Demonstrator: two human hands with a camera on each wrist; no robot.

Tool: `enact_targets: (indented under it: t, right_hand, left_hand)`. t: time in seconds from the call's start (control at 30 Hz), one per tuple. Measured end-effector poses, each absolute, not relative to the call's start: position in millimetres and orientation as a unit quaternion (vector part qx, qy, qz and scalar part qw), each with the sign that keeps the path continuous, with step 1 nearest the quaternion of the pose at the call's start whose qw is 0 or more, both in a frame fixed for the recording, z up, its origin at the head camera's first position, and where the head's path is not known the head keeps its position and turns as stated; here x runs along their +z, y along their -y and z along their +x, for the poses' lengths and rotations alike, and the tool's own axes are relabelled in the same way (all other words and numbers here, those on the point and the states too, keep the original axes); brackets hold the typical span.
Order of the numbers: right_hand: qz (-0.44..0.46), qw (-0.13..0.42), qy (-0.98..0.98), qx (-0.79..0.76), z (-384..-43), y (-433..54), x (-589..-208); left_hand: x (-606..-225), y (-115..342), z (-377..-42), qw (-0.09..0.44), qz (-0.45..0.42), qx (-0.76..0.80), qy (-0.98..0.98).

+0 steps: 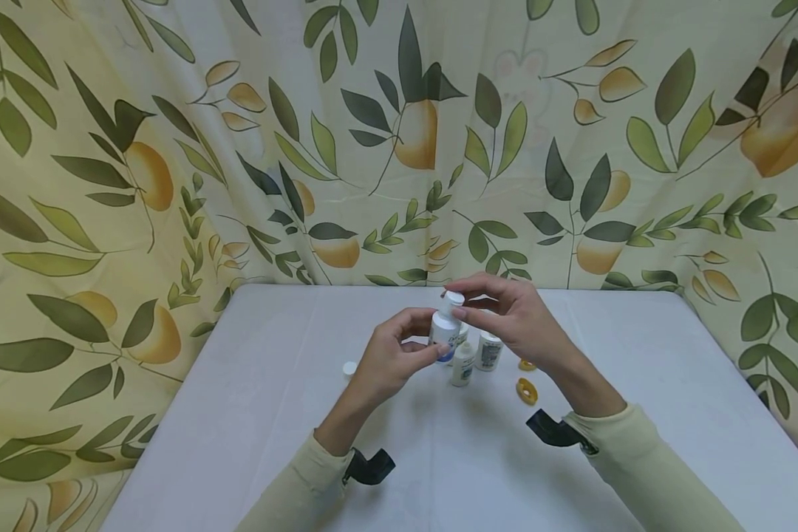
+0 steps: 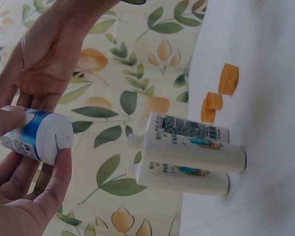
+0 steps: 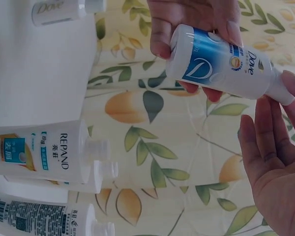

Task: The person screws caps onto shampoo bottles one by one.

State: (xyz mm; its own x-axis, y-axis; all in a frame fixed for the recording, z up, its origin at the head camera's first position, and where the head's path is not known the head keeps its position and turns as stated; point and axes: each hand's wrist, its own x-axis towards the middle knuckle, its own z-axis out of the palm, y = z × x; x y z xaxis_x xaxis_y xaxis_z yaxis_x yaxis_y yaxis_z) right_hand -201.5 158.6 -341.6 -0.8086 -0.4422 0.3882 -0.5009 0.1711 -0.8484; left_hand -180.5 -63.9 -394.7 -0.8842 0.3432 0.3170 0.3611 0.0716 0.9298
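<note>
The white-and-blue plastic Dove bottle [image 1: 444, 327] is held aloft by its body between the left hand's [image 1: 394, 355] thumb and fingers; its white cap [image 1: 454, 298] is pinched by the right hand [image 1: 513, 318]. Under uneven force, it could be slipped and the uncapped white bottles [image 2: 191, 157] below the grip toppled.

A white Dove bottle [image 3: 219, 66], blue near its base, is held slightly tilted above the surface [image 1: 253, 414], its white cap [image 3: 280, 92] pinched.
</note>
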Motion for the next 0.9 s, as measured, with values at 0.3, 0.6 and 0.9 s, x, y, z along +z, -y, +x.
enact_targets:
  t: [0.3,0.6,0.9]
  right_hand:
    - [0.303,0.026,0.779,0.549,-202.8,-158.0,-341.2]
    - [0.312,0.034,0.789,0.527,-202.2,-160.5,-340.9]
    - [0.293,0.035,0.813,0.502,-200.7,-161.6,-339.5]
  left_hand:
    - [-394.6,64.1,-180.6,0.008,-0.236,-0.637,0.734]
    - [-394.6,63.8,-179.4,0.018,-0.242,-0.632,0.736]
    - [-395.3,63.0,-180.3,0.03,-0.25,-0.622,0.741]
